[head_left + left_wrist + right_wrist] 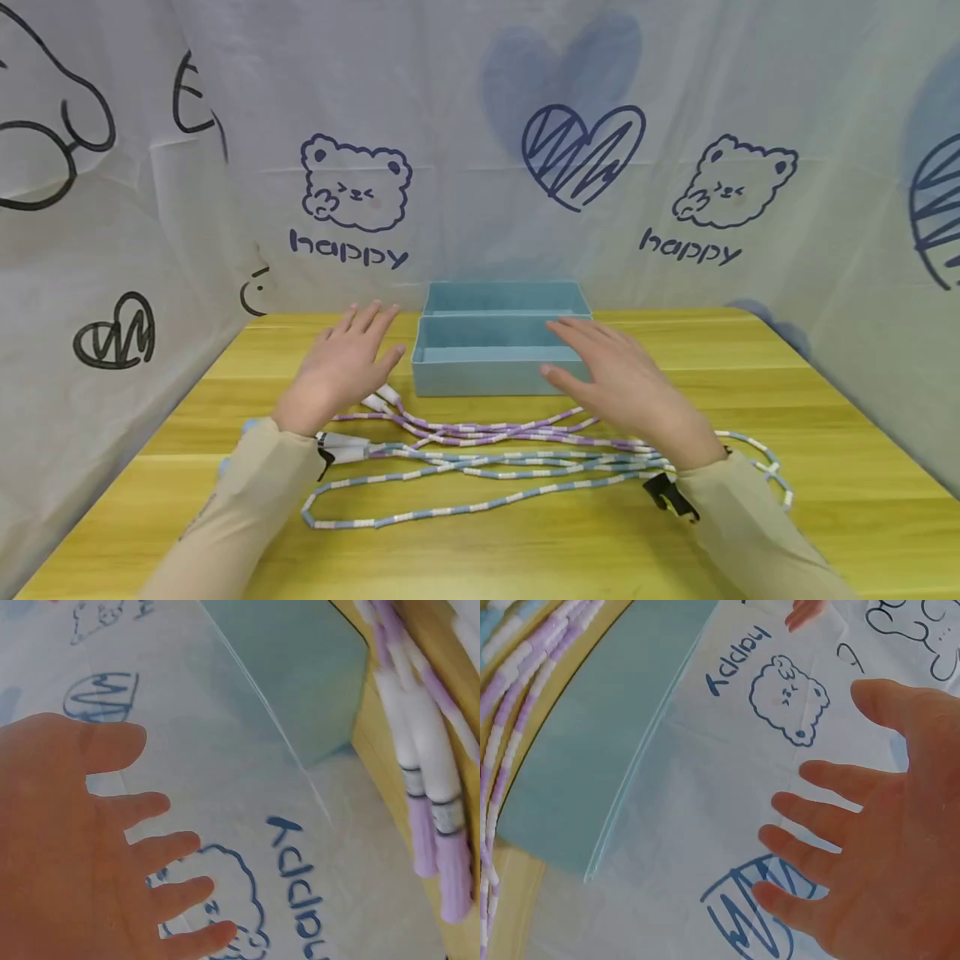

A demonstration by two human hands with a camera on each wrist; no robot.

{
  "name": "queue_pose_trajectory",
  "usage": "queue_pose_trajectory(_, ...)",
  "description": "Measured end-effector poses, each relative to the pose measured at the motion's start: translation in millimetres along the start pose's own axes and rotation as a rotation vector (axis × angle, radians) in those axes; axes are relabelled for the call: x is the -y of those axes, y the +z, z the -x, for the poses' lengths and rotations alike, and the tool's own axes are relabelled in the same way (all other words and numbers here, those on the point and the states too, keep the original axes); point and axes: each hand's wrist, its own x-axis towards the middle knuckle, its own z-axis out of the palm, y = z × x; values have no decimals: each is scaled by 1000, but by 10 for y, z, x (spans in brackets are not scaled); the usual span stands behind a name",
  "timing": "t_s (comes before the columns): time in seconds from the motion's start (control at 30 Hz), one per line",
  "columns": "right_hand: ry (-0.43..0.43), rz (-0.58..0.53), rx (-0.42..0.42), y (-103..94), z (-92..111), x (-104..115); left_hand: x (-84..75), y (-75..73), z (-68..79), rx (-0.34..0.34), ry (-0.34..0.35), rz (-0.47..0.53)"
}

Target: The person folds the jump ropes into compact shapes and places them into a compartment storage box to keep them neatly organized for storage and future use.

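Both hands are raised over the table with straight, spread fingers and hold nothing. My left hand (341, 371) hovers left of a light blue box (480, 380), above the handles of the jump ropes. My right hand (630, 392) overlaps the box's right front corner in the head view. Below the hands lie a purple-and-white beaded jump rope (480, 431) and, nearer me, a blue-and-white beaded jump rope (450, 511). White handles (435, 754) with purple ends show in the left wrist view. My left forearm partly hides the blue rope's handles (345, 450).
The box has two open compartments, one behind the other, and stands at the back of the wooden table (480, 558). White cloth (465, 200) with drawn bears and hearts hangs behind the table and along both sides.
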Motion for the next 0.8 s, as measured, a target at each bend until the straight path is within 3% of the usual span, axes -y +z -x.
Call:
queue_pose_trajectory(0.23,-76,-9,-11,214,-92,70,239,48,-19,23,-6,-2)
queue_pose_trajectory(0.6,-109,-65,174,623,-321,188,393,145,-80,142,37,119)
queue_pose_trajectory(0.8,-128,-39,222,784,-406,246,434,242,-119,224,111,215)
